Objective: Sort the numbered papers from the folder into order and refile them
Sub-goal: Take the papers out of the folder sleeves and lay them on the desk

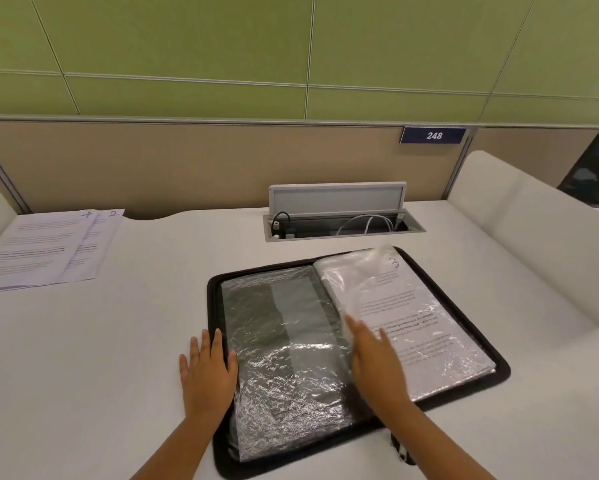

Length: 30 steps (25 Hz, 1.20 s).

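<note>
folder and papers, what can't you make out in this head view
- Paper marked 2: mostly covered by paper marked 4.
- Body text on paper marked 3: too small, behind sleeve glare.
- Sleeves under it in the folder: contents hidden.
- Right hand: motion-blurred.

The open folder (356, 445) lies at center, both flat hands, left (208, 372) and right (377, 365), on it, and two papers (45, 251) at the left edge.

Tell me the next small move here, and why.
Probably slide the sheet marked 3 out of its plastic sleeve. Sheets 4 and 2 already lie out on the desk, and the right hand rests flat on that page while the left hand steadies the folder.
</note>
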Available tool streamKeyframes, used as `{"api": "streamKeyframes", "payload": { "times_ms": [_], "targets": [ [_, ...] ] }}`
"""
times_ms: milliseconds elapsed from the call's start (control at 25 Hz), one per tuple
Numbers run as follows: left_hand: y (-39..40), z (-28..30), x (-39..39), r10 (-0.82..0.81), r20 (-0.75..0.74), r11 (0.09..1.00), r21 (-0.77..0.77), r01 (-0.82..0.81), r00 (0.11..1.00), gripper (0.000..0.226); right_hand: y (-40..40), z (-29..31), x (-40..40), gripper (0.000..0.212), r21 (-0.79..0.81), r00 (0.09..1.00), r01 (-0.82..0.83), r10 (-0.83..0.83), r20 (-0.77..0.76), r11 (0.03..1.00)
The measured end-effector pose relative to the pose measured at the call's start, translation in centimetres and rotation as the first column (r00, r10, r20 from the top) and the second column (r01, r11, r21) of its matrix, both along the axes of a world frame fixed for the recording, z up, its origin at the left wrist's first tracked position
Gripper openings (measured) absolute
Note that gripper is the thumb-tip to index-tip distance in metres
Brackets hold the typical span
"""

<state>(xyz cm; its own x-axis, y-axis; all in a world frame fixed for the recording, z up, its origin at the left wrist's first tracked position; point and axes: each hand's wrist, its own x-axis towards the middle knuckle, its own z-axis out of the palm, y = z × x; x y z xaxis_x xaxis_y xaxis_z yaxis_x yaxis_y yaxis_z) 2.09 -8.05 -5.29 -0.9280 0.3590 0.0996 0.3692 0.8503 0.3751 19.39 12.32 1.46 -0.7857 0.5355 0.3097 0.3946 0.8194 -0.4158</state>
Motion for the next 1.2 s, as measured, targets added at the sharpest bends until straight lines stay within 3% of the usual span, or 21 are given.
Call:
{"api": "streamKeyframes", "payload": {
  "times_ms": [120, 240, 360, 480, 560, 840, 1080, 1200],
  "targets": [
    [0.0, 0.2, 0.0, 0.01, 0.004, 1.0, 0.023, -0.01, 1.0, 0.054, -3.1, 3.2, -1.8, 0.051, 0.019, 0.947, -0.3, 0.296, 0.124, 0.954],
    [0.0, 0.1, 0.0, 0.015, 0.012, 0.999, 0.042, -0.016, 1.0, 0.053, -4.2, 3.7, -2.5, 0.049, -0.027, 0.868, -0.447, 0.441, 0.229, 0.894],
    [-0.1, 0.3, 0.0, 0.041, 0.002, 0.994, 0.1, -0.041, 0.999, 0.051, -3.6, 3.3, -2.7, 0.047, -0.233, 0.834, -0.534, 0.552, 0.012, 0.812],
    [-0.3, 0.5, 0.0, 0.11, -0.011, 0.98, 0.17, -0.107, 0.994, 0.066, -0.4, 2.5, -3.3, 0.045, -0.332, 0.888, -0.459, 0.417, -0.194, 0.824],
    [-0.4, 0.5, 0.2, 0.116, -0.018, 0.981, 0.157, -0.111, 0.993, 0.081, 1.8, 2.7, -3.6, 0.033, -0.355, 0.918, -0.393, 0.341, -0.202, 0.848],
    [-0.3, 0.9, 0.3, 0.127, -0.021, 0.985, 0.119, -0.124, 0.992, 0.082, 9.4, 0.1, -4.7, 0.025, -0.258, 0.963, -0.248, 0.267, 0.04, 0.934],
    [-0.2, 0.2, -0.2, 0.102, -0.044, 0.994, -0.037, -0.104, 0.994, 0.098, 15.1, 0.0, -8.5, 0.053, -0.248, 0.927, -0.14, 0.215, 0.309, 0.959],
    [-0.2, 0.0, -0.2, 0.114, -0.052, 0.991, -0.059, -0.117, 0.992, 0.098, 16.7, 0.3, -10.9, 0.062, -0.201, 0.915, -0.142, 0.206, 0.346, 0.969]
  ]
}}
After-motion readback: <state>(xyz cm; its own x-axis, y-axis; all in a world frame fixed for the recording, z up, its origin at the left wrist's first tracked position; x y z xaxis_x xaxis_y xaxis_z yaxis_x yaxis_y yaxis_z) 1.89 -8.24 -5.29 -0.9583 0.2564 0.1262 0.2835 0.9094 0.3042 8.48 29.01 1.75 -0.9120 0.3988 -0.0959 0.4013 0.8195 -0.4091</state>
